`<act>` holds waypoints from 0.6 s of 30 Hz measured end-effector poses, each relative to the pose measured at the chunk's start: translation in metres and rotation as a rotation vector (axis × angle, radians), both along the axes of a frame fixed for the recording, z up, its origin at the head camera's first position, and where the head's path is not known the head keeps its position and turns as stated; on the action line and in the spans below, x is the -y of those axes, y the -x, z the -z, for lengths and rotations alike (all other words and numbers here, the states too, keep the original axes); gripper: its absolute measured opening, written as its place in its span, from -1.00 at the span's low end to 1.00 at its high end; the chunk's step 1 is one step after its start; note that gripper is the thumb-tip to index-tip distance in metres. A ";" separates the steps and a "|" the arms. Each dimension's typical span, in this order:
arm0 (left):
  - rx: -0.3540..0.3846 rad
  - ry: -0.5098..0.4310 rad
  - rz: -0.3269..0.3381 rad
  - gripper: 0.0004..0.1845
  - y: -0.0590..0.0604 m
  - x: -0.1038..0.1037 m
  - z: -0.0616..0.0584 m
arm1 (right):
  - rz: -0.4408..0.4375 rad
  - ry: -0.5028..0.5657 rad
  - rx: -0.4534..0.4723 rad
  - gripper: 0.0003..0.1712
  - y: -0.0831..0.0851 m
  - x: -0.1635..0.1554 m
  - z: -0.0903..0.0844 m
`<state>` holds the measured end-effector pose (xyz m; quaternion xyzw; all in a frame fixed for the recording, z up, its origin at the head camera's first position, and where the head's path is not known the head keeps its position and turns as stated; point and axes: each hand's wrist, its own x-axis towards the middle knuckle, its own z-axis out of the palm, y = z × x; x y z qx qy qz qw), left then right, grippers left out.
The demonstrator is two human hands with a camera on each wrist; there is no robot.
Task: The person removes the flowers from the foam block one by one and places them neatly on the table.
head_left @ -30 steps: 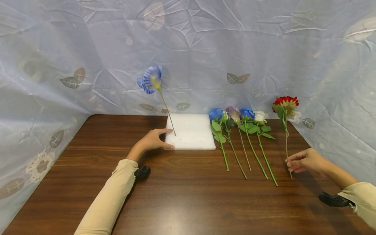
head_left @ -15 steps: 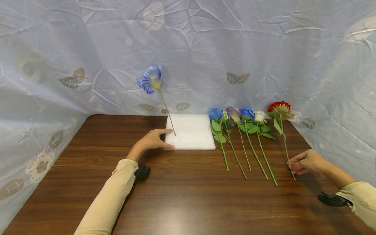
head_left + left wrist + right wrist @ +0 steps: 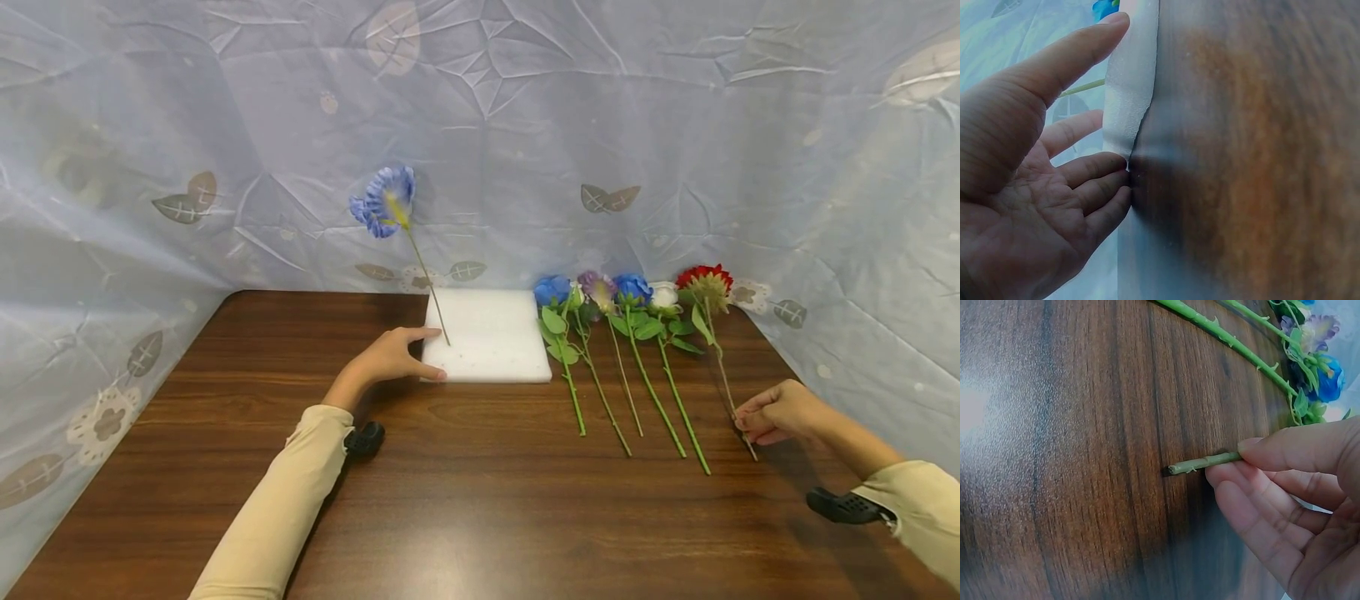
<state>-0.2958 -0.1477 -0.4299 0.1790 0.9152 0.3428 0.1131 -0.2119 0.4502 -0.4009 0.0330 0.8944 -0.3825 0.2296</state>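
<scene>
Your right hand (image 3: 776, 412) pinches the lower end of the thin green stem of the red artificial flower (image 3: 705, 282), thumb and fingers closed together on it near the right edge of the dark brown wooden table (image 3: 480, 500). In the right wrist view the cut stem tip pokes out just past your fingertips (image 3: 1254, 447), right at the wood. The red bloom lies low at the far end, just beside the white rose head (image 3: 663, 296) at the right end of a row of four artificial flowers.

That row lies flat between your two hands: a blue rose (image 3: 552, 290), a purple flower (image 3: 597, 286), a second blue rose (image 3: 632, 288) and the white one, stems pointing toward you.

Your left hand (image 3: 390, 358) rests against the near left corner of the white rectangular foam block (image 3: 491, 337), fingers straight and slightly spread, thumb along the front edge and the fingers on top. A tall blue-petalled flower (image 3: 384, 202) on a thin stem stands tilted in the foam, just beside your fingertips.

A crumpled pale blue leaf-print cloth (image 3: 525, 125) hangs behind and around the table.
</scene>
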 end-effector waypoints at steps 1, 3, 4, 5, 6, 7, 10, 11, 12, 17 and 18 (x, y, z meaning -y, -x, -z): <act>0.000 0.000 0.000 -0.04 0.000 0.000 0.000 | -0.002 -0.005 -0.004 -0.65 0.000 0.001 0.000; 0.002 0.001 0.000 -0.04 0.000 0.000 0.001 | -0.011 -0.013 -0.016 -0.65 0.000 0.002 0.000; 0.005 0.000 -0.001 -0.04 0.001 0.000 0.001 | -0.014 -0.018 -0.020 -0.65 0.000 0.003 0.000; 0.007 -0.001 -0.002 -0.04 0.001 0.001 0.001 | -0.021 -0.022 -0.026 -0.65 0.001 0.004 -0.001; 0.011 -0.003 -0.004 -0.04 0.001 0.001 0.001 | -0.024 -0.024 -0.031 -0.65 0.001 0.005 -0.001; 0.015 -0.005 -0.005 -0.04 0.001 0.001 0.001 | -0.031 -0.025 -0.037 -0.65 0.001 0.006 -0.001; 0.017 -0.009 -0.007 -0.04 0.001 0.001 0.001 | -0.041 -0.031 -0.053 -0.65 0.002 0.009 -0.001; 0.019 -0.009 -0.008 -0.03 0.001 0.001 0.001 | -0.042 -0.032 -0.057 -0.65 0.002 0.010 -0.001; 0.019 -0.009 -0.008 -0.03 0.001 0.001 0.001 | -0.046 -0.032 -0.062 -0.65 0.002 0.011 -0.001; 0.028 -0.015 -0.013 -0.03 0.000 0.002 0.001 | -0.062 -0.035 -0.080 -0.67 0.002 0.013 0.001; 0.028 -0.016 -0.014 -0.03 0.000 0.002 0.002 | -0.070 -0.041 -0.087 -0.68 0.002 0.014 0.002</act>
